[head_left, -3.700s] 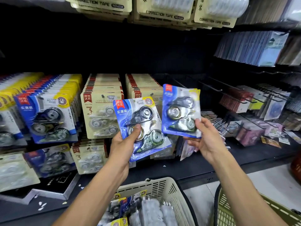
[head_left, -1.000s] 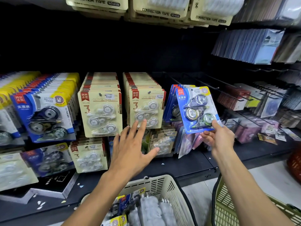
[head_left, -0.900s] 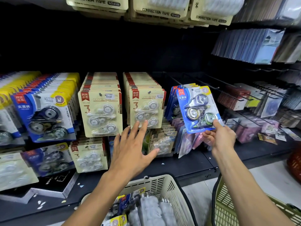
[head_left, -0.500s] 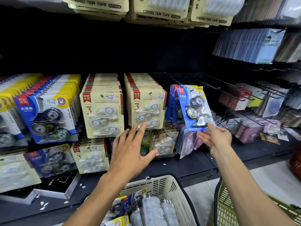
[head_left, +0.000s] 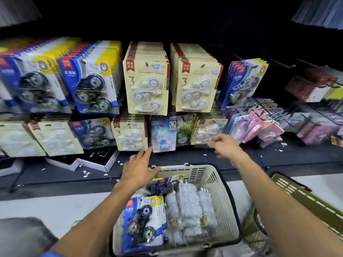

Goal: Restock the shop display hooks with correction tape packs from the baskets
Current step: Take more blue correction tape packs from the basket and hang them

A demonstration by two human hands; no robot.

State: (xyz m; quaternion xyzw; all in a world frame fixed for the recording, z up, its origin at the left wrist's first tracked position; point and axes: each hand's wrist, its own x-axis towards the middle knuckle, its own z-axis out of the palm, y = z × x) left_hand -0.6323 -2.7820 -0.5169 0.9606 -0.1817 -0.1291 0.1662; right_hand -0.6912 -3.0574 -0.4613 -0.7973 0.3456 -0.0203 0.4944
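Both hands empty, left hand (head_left: pixel 137 171) and right hand (head_left: pixel 225 146) loose over the basket (head_left: pixel 219 184), so next I'd grab another blue pack (head_left: pixel 143 219).

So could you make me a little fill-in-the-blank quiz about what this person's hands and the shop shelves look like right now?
1. The left hand hovers over the rim of the cream ____, holding nothing.
2. The two cream-coloured rows of packs on the upper hooks each show a large number ____.
3. The right hand holds ____.
4. The blue pack lying in the cream basket sits at its ____ side.

Missing words: basket; 3; nothing; left
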